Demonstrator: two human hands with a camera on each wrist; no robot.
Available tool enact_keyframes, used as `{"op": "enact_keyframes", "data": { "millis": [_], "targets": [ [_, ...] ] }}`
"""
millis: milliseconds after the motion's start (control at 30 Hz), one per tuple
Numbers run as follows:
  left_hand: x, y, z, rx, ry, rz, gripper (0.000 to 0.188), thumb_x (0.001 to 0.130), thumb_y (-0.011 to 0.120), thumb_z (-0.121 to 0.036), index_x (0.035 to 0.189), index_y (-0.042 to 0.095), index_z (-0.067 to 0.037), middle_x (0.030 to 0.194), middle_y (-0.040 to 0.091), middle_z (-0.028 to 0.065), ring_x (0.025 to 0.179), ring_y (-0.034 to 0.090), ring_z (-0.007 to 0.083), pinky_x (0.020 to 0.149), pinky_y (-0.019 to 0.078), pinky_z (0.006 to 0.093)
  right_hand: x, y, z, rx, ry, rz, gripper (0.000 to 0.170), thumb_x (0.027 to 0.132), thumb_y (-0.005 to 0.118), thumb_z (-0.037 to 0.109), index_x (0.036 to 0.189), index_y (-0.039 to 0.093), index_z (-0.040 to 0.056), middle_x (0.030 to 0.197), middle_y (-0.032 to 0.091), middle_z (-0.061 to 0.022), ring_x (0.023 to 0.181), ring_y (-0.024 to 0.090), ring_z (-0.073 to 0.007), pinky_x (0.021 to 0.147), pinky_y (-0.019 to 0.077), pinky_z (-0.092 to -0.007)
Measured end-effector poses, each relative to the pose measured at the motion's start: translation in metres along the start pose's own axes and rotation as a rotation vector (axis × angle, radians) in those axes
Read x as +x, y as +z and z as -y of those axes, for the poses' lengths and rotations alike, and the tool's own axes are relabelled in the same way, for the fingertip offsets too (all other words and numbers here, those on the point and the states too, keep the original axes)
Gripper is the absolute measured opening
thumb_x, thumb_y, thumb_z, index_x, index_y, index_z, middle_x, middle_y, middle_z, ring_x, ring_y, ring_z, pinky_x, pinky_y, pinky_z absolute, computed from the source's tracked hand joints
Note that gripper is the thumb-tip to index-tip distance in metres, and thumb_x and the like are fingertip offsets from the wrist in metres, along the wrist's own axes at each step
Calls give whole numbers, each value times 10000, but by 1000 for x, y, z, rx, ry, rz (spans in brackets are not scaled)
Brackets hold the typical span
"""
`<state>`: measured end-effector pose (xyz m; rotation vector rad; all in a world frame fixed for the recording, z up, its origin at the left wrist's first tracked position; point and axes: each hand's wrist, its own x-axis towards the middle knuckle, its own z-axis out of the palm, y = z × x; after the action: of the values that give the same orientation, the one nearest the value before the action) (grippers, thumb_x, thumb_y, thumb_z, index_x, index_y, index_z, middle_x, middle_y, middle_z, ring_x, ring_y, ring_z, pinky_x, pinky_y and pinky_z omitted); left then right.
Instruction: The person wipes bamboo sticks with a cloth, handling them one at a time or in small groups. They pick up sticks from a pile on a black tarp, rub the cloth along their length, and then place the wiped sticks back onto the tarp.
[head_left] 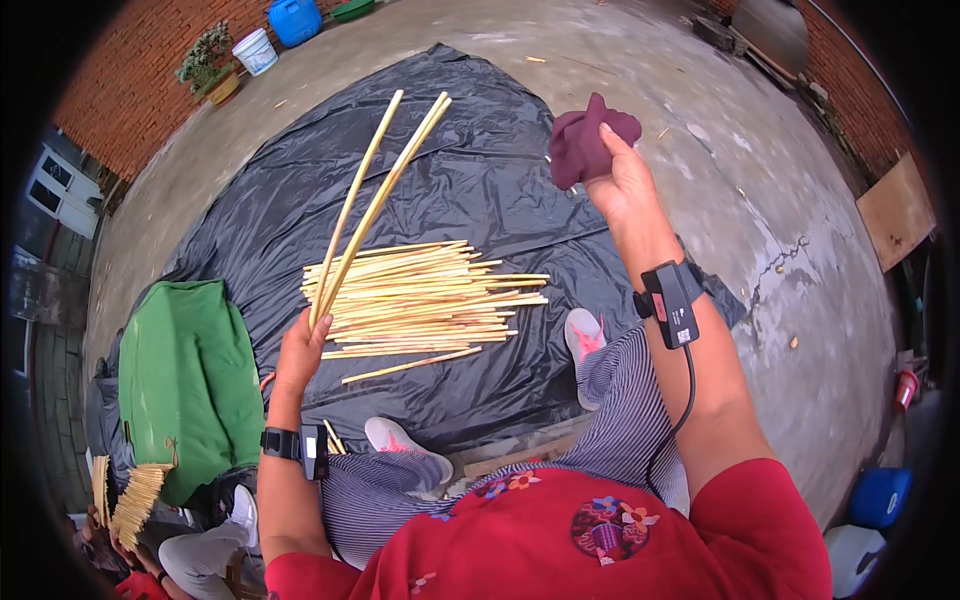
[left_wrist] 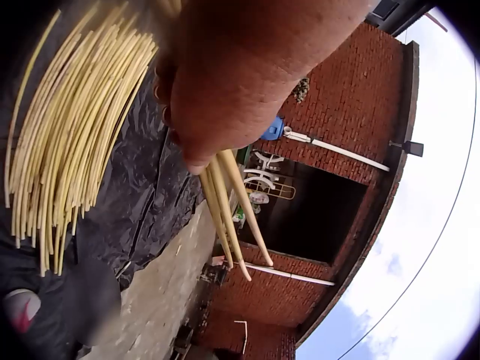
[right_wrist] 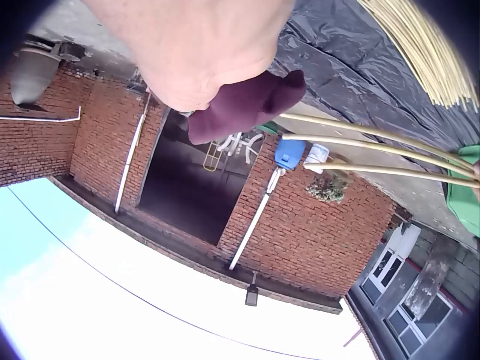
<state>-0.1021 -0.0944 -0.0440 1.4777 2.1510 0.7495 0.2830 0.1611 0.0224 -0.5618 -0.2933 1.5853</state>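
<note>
In the head view my left hand grips three long pale peeled sticks near their lower ends. They rise away from me, one leaning apart from the other two. The left wrist view shows the same sticks coming out past the thumb. Out to the right, my right hand holds a bunched dark purple cloth, thumb on top of it. The cloth is apart from the sticks' far ends. Below lies a pile of similar sticks on a black plastic sheet.
A green cloth covers something on the left. Beyond it another person's hands hold a bundle of short sticks. My feet, in pale shoes, stand at the sheet's near edge. A potted plant and blue barrel stand far back.
</note>
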Motion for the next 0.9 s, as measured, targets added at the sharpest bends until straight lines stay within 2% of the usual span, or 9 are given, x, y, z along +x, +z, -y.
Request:
{"op": "enact_keyframes", "data": {
  "millis": [133, 233, 333, 467, 500, 600, 767, 867, 900],
  "targets": [
    [11, 35, -30, -223, -38, 116, 290, 948, 543, -310, 1045, 565, -38, 691, 543, 69, 631, 497, 161, 604, 431, 318, -43, 26, -36, -116, 213, 172, 334, 899, 591, 81, 1208, 473, 32, 1169, 574, -115, 1053, 586, -258, 951, 476, -420],
    [16, 54, -59, -107, 44, 60, 315, 945, 528, -348, 1061, 558, -57, 711, 598, 139, 663, 586, 281, 625, 455, 377, -58, 36, -55, -151, 298, 318, 340, 907, 574, 65, 1215, 436, 25, 1133, 570, -117, 1012, 600, -239, 900, 514, -396],
    [13, 63, -95, -96, 68, 34, 289, 960, 521, -325, 1033, 550, -47, 667, 518, 52, 614, 478, 140, 574, 427, 321, -62, 38, -73, -224, 272, 371, 345, 911, 576, 85, 1221, 438, 25, 1126, 574, -117, 1008, 602, -229, 899, 510, -384],
    [18, 77, -110, -7, 81, 14, 277, 959, 513, -327, 1034, 517, -60, 678, 565, 132, 617, 564, 269, 589, 442, 374, -68, 41, -86, -264, 280, 386, 341, 914, 580, 103, 1221, 452, 29, 1137, 567, -101, 1033, 586, -219, 930, 489, -388],
    [21, 81, -111, 7, 112, -2, 272, 957, 509, -307, 1034, 503, -46, 696, 590, 172, 633, 594, 356, 581, 454, 414, -70, 40, -90, -293, 263, 406, 365, 912, 589, 121, 1232, 442, 25, 1129, 569, -98, 1019, 585, -204, 907, 488, -367],
    [21, 83, -127, 207, 148, -49, 306, 943, 502, -337, 1029, 471, -46, 766, 627, 219, 723, 615, 418, 600, 463, 511, -84, 39, -105, -479, 201, 465, 377, 900, 591, 106, 1230, 440, 4, 1084, 583, -94, 969, 579, -161, 849, 482, -302],
    [22, 96, -127, 379, 338, -109, 274, 847, 559, -172, 1057, 475, -18, 883, 613, 225, 715, 626, 399, 611, 493, 481, -107, 33, -131, -517, 199, 426, 408, 874, 606, 61, 1244, 442, 9, 1094, 579, -89, 991, 565, -156, 873, 466, -286],
    [23, 102, -127, 225, 213, -48, 243, 849, 577, -150, 1039, 511, -13, 858, 626, 170, 681, 642, 332, 613, 498, 441, -103, 34, -128, -516, 208, 460, 430, 865, 609, 46, 1256, 434, 6, 1103, 582, -90, 993, 569, -160, 876, 469, -286],
    [25, 107, -127, -50, 202, -21, 223, 847, 587, -135, 1025, 525, -15, 835, 625, 138, 658, 628, 286, 592, 490, 409, -106, 35, -129, -535, 179, 483, 437, 863, 609, 46, 1260, 430, 4, 1106, 583, -90, 992, 570, -161, 875, 471, -287]
  ]
}}
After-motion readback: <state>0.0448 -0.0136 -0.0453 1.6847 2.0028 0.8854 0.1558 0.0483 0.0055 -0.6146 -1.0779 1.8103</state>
